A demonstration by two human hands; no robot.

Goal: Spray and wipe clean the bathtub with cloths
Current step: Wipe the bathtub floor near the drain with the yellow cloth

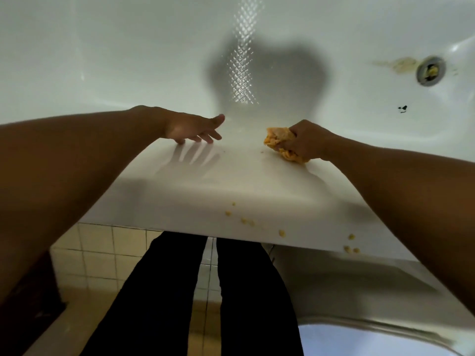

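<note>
Head view looks straight down into a white bathtub (102, 60), which fills the whole upper half of the frame, its floor crossed by a bright strip of diamond-pattern texture (241, 60) and a broad grey shadow (277, 73). Its wide, flat near rim (231, 181) runs across the middle of the picture, and both bare forearms reach over it from the lower corners. Below the rim, two legs in black trousers (180, 291) stand against a panel of pale square tiles (97, 253), and a white rounded fixture (359, 304) sits at the lower right; what it is I cannot tell. The left hand (190, 127) is spread flat with straight fingers, its fingertips resting on the inner edge of the rim and holding nothing. The right hand (305, 142) is curled tightly round a bunched orange cloth (279, 141), which it presses onto the rim's inner edge, well apart from the left hand. At the far right of the tub floor lies the round metal drain (430, 70), with yellowish matter in it and a brownish stain (403, 64) just beside it. Small yellow crumbs (246, 221) are scattered along the rim's outer edge, and a small black mark (402, 108) shows on the tub wall below the drain.
</note>
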